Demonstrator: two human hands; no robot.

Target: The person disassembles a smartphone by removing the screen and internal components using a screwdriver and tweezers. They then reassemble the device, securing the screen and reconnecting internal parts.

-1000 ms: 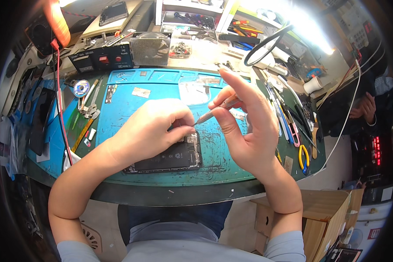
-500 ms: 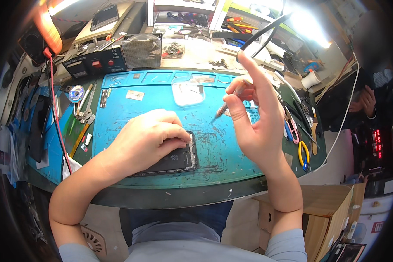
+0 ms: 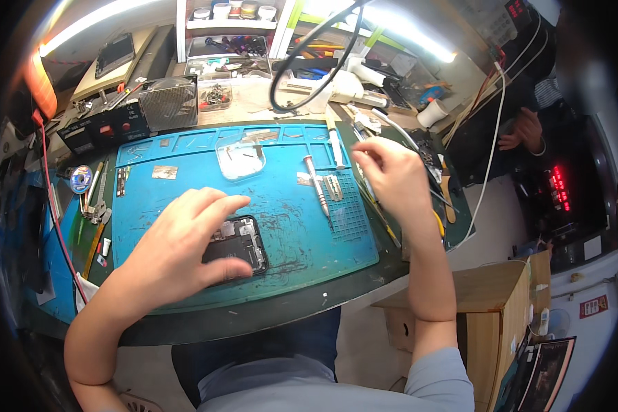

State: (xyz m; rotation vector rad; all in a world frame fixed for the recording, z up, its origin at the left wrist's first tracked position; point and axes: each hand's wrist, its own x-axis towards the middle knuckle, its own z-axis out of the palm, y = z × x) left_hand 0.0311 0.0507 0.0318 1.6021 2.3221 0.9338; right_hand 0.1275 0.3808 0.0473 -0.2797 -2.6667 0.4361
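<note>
An opened black phone (image 3: pixel 253 237) lies on the blue work mat (image 3: pixel 288 275), its inner parts showing. Over its left side spreads my left hand (image 3: pixel 178 250), thumb apart from the fingers, holding nothing. The hand hides part of the phone. My right hand (image 3: pixel 395 178) is raised at the mat's right edge, beside the long tools there. Its fingers are curled in, and whatever is between them, if anything, is hidden. A slim metal screwdriver (image 3: pixel 317 192) rests on the mat between the hands.
A clear plastic box (image 3: pixel 242 161) with small parts sits on the mat's far side. A syringe (image 3: pixel 334 141) lies near the right hand. A black cable loop (image 3: pixel 275 89) hangs above the bench. Another person's hand (image 3: pixel 525 130) shows at right.
The screwdriver has left my right hand and lies on the mat. My right hand has moved right. My left fingers have come off the phone's top end and spread. The view has shifted right.
</note>
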